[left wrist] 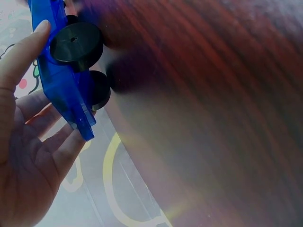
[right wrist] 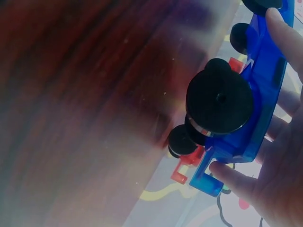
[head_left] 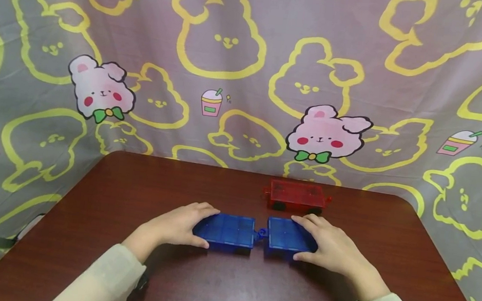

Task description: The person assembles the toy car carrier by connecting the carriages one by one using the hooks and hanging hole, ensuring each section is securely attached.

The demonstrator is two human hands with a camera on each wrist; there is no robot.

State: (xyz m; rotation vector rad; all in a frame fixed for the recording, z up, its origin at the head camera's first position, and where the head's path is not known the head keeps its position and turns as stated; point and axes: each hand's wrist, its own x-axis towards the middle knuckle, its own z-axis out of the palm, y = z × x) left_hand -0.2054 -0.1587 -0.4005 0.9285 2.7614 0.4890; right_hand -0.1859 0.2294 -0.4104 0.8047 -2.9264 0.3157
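Observation:
Two see-through blue toy wagon bases on black wheels stand end to end on the table. My left hand [head_left: 178,225] grips the outer end of the left blue wagon base [head_left: 232,229], thumb on the near side, fingers on the far side. On the right, the other blue wagon base [head_left: 286,234] is held the same way by my right hand [head_left: 338,249]. Between them a blue ring coupler [head_left: 261,232] bridges the narrow gap. The left wrist view shows a black wheel [left wrist: 76,46] below the thumb; in the right wrist view a hook [right wrist: 207,183] juts from the outer end.
Behind the right blue wagon stands a similar red wagon base [head_left: 297,195] with a coupler at each end. The dark brown wooden table [head_left: 209,284] has rounded far corners. A patterned cloth [head_left: 246,97] hangs close behind and beside it.

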